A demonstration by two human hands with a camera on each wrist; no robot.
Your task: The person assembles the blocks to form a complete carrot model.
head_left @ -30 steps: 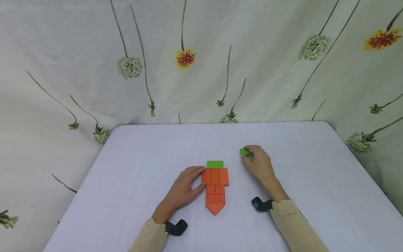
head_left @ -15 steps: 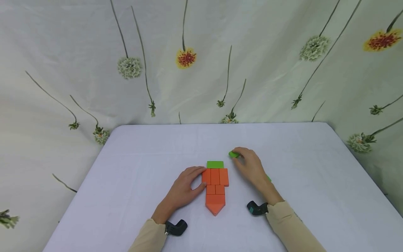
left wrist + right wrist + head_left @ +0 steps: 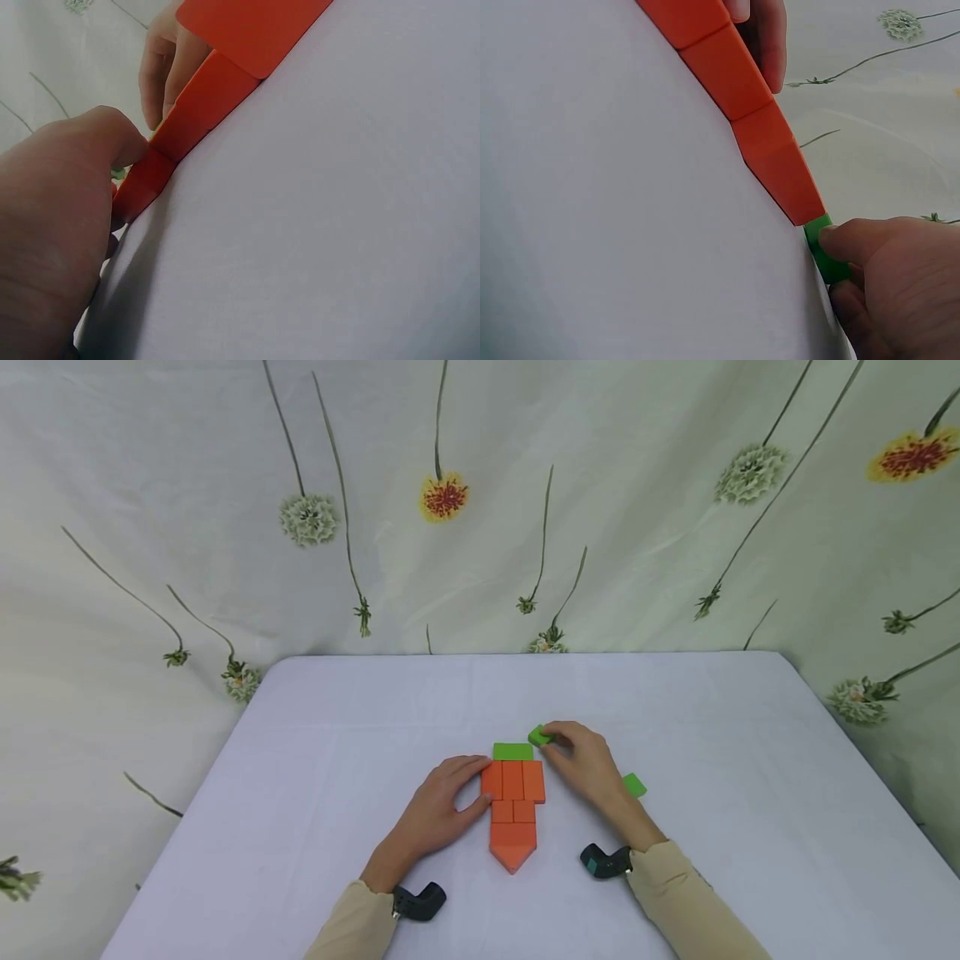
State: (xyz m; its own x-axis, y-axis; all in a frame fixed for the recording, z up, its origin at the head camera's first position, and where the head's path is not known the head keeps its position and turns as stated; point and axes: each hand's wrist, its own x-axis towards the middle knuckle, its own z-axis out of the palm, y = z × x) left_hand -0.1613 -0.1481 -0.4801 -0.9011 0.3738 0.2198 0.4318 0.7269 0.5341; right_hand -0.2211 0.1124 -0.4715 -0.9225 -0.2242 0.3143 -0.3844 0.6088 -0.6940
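Note:
Flat orange blocks (image 3: 513, 833) form a close-set shape, wider at the far part and pointed at the near end. A green rectangular block (image 3: 512, 751) lies against its far edge. My left hand (image 3: 431, 806) rests at the left side, its index fingertip and thumb touching the leftmost orange block (image 3: 492, 779). Between thumb and fingers, my right hand (image 3: 588, 764) pinches a small green block (image 3: 537, 736), tilted, just right of the green rectangle. In the right wrist view, my thumb (image 3: 840, 238) lies on green at the end of the orange row (image 3: 780, 169).
Another green block (image 3: 633, 785) lies on the white table (image 3: 322, 727), right of my right forearm. Each wrist wears a black camera, the left camera (image 3: 420, 902) and the right camera (image 3: 605, 862). A flower-print cloth (image 3: 630, 510) hangs behind the table's far edge.
My right hand has moved left and slightly nearer with the small green block, coming beside the green rectangle. Another green block has come into view behind the forearm. My left hand stays put.

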